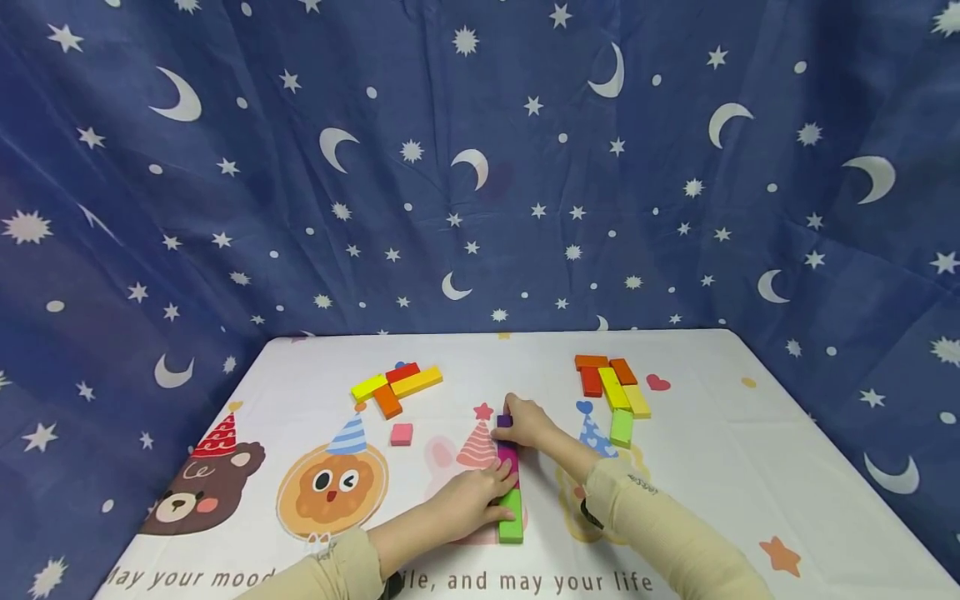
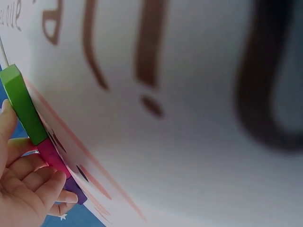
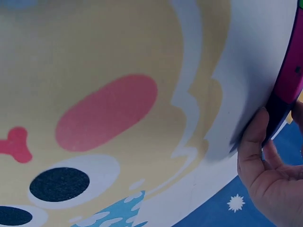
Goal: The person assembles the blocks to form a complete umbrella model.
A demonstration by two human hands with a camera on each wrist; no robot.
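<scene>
Green, magenta and purple blocks lie end to end in a straight row at the middle of the table. My right hand (image 1: pixel 528 423) pinches the dark purple block (image 1: pixel 505 422) at the far end, thumb on one side and fingers on the other, as the right wrist view also shows. With my left hand (image 1: pixel 471 500) I hold the magenta block (image 2: pixel 53 157), fingers bent against it. The left thumb (image 2: pixel 6 118) rests by the green block (image 1: pixel 511 527), which forms the near end of the row. Part of the magenta block is hidden under the left fingers.
A small pink block (image 1: pixel 401 434) lies left of the row. Further back on the left is a group with a yellow block (image 1: pixel 417 382) and an orange block (image 1: pixel 387 402). At the back right, a light green block (image 1: pixel 621 427) adjoins several red, orange and yellow ones.
</scene>
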